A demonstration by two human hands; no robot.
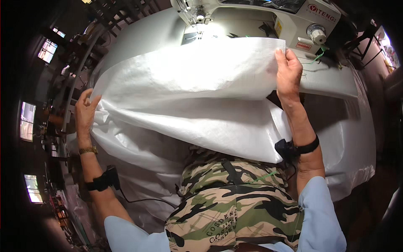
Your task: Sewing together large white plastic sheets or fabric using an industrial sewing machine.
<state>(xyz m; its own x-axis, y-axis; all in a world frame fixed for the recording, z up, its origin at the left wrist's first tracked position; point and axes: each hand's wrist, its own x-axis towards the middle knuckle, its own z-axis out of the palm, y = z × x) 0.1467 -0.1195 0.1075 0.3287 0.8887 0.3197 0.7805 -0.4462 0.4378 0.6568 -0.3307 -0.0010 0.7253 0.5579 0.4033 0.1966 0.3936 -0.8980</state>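
Both left hand (85,112) and right hand (289,73): fingers (279,57) pinching white sheet (184,105); sewing machine (291,28) beyond, camouflage cloth (235,199) below

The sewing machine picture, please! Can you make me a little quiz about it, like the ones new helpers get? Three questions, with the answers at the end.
1. True or false: the right hand holds the white sheet near a corner.

2. Pick one: which wrist wears the gold-coloured watch?
A) The left
B) The right
C) Both

3. Fill in the missing word: the sewing machine is at the ____ edge of the picture.

Key:
1. True.
2. A.
3. Top.
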